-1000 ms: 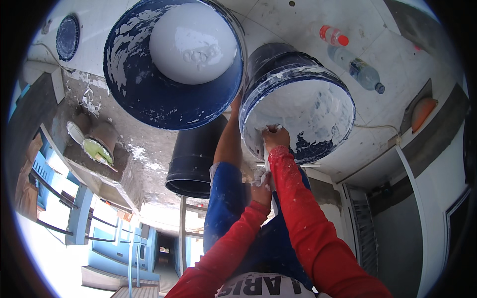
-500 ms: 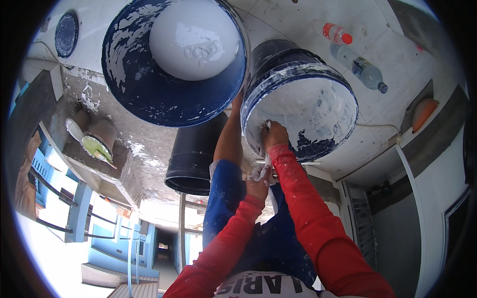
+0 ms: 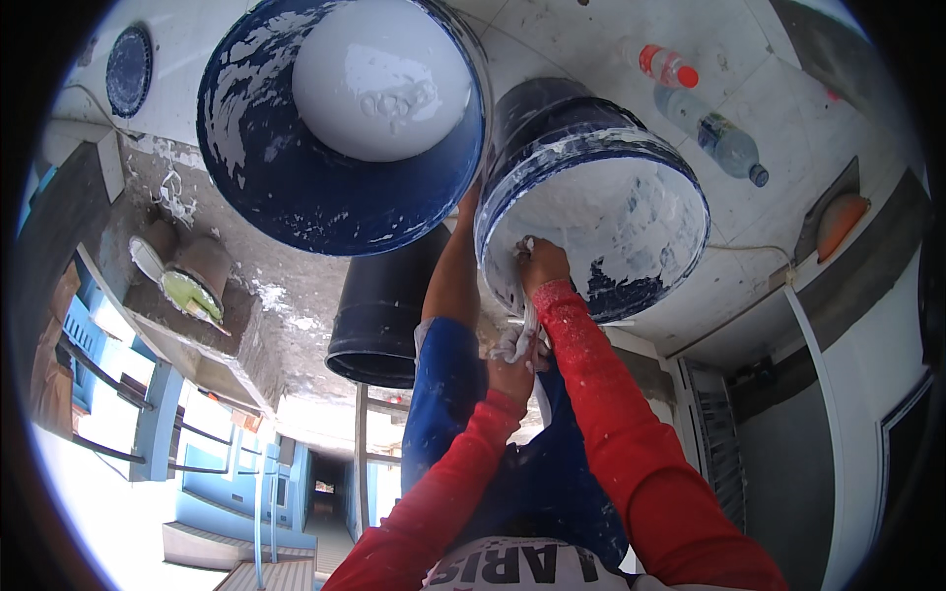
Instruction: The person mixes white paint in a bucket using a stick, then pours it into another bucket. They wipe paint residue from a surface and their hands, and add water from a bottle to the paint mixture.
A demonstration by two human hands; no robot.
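A dark bucket (image 3: 642, 288) coated inside with white paste stands tilted, its mouth toward me. My right hand (image 3: 544, 266) is closed at its near left inner wall, with white stuff at the fingertips. Just below the rim, my left hand (image 3: 512, 361) has curled fingers smeared white. Between the hands hangs a limp white strip (image 3: 531, 317); whether it is cloth, plastic or thick paste I cannot tell. Left of this bucket, a large blue bucket (image 3: 340, 202) holds smooth white paste (image 3: 384, 84), its inner wall streaked with white.
Under the blue bucket's near edge lies a black bucket (image 3: 379, 325). Two plastic bottles, one with a red cap (image 3: 670, 67) and one clear (image 3: 727, 146), lie on the tiles at right. At left are a round dark lid (image 3: 130, 69) and a container with green contents (image 3: 193, 295).
Both hands keep nearly the same place and pose. The right hand has shifted very slightly left along the bucket wall, and the view has moved a little.
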